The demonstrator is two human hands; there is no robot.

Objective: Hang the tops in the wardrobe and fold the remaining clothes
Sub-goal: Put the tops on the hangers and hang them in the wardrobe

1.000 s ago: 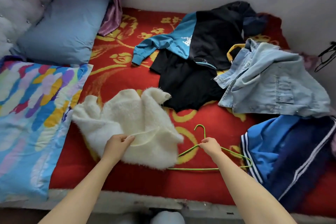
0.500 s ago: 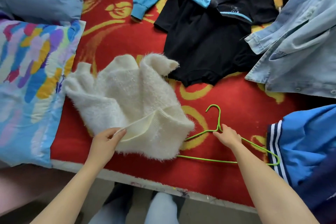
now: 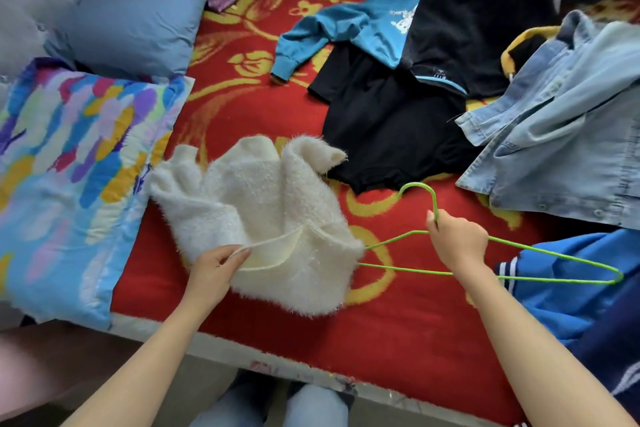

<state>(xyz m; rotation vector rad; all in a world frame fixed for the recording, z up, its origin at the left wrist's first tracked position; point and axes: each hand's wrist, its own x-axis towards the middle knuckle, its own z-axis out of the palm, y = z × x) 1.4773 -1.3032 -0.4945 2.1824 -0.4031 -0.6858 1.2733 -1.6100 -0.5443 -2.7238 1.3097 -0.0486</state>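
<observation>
Closest to the camera, the left hand (image 3: 214, 270) is pinching the ribbed edge of the opening on the white fuzzy sweater (image 3: 263, 211), thumb on top and the lip lifted a little. The right hand (image 3: 457, 239) has its fingers curled round the neck of the green wire hanger (image 3: 435, 206), just under the hook. The hanger sits at the sweater's 3 o'clock, and its near shoulder tip is right at the fuzzy edge.

The sweater lies crumpled on the red blanket (image 3: 398, 322) near the bed's front edge. If it were me, I'd hold that opening wide and feed one hanger shoulder in at an angle. Then I'd tilt the other shoulder in instead of stretching the knit, since thin wire snags fluffy yarn easily.

Further back there's a black top (image 3: 391, 128) at 12 o'clock and a denim shirt (image 3: 561, 121) at 2. A blue-and-black jersey (image 3: 363, 28) is beyond those, all unsorted.
</observation>
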